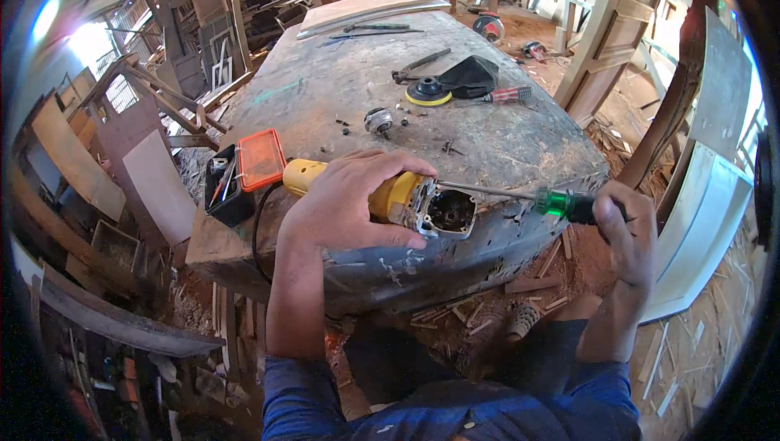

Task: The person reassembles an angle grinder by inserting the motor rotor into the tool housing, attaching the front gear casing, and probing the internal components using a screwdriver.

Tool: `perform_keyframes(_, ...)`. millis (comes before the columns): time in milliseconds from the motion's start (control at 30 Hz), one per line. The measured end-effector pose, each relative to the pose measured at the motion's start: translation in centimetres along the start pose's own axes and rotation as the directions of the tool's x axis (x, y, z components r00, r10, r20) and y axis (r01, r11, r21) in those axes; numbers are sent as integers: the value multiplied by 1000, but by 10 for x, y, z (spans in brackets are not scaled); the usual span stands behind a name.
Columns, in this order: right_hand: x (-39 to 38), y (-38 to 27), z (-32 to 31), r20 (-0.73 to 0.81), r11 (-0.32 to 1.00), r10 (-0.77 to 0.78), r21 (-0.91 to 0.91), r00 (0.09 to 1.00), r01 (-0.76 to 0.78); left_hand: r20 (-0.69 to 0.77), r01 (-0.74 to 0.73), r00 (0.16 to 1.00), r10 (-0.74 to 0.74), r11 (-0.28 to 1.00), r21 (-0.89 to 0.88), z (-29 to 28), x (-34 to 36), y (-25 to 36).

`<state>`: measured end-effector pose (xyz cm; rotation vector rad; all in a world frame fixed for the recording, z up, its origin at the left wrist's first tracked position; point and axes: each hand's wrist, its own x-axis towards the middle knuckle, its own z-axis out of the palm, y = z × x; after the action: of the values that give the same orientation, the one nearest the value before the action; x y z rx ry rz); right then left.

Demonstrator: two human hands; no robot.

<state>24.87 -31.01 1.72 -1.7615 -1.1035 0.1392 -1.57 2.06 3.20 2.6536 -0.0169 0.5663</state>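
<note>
My left hand point(353, 201) is wrapped round a yellow power tool point(396, 195), which lies across the near edge of the workbench. The tool's metal gear housing point(452, 212) is open at its right end, and its dark, greasy inside shows. In my right hand point(626, 218) is a screwdriver point(554, 203) with a green and black handle. Its long shaft points left, and the tip reaches the upper rim of the housing; whether it sits in a screw I cannot tell. A detached metal gear head point(379, 121) lies behind the tool, with small screws and parts scattered round it.
On the worn workbench point(317, 84) stands a small black toolbox point(231, 189) with its orange lid raised. Farther back lie a yellow-edged sanding pad point(428, 92), a hammer point(421, 66), a black pouch point(471, 77) and a red-handled tool point(509, 95). Wooden panels stand on both sides.
</note>
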Motion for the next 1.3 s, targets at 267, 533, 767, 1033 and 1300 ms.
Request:
perform_keyframes(267,3,-13,31,-270,965,-194,122,943,233,-13,3,1000,-3,1000,-1,1,-10,-1)
perform_keyframes(533,5,17,9,-53,965,158,220,986,-143,-3,3,1000,-3,1000,2,2,-2,-2)
perform_keyframes(767,0,5,12,-169,932,-319,121,933,341,-33,-20,999,21,999,32,-1,-7,0)
perform_keyframes(1033,5,6,-7,130,986,144,-109,981,-130,-6,27,1000,-27,1000,9,-1,-1,0)
perform_keyframes(1300,8,5,26,-194,961,-274,-90,942,261,-30,28,999,-28,1000,-3,2,-4,-1)
